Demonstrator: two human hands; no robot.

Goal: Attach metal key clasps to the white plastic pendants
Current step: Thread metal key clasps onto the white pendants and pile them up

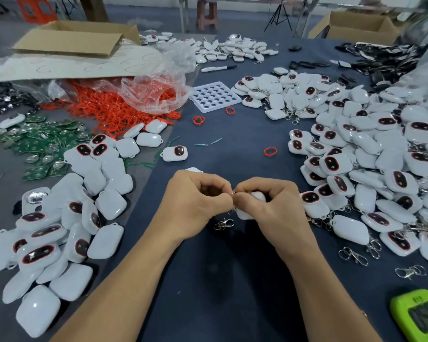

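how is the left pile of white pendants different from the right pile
The left pile shows no metal clasps, while many pendants in the right pile have clasps hanging from them. The left pile is smaller; the right pile is far bigger and stretches further back along the table. Both hold the same white pendants, many showing a dark window with a red rim.

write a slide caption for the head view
Left hand and right hand work a clasp onto a pendant between pendant piles.
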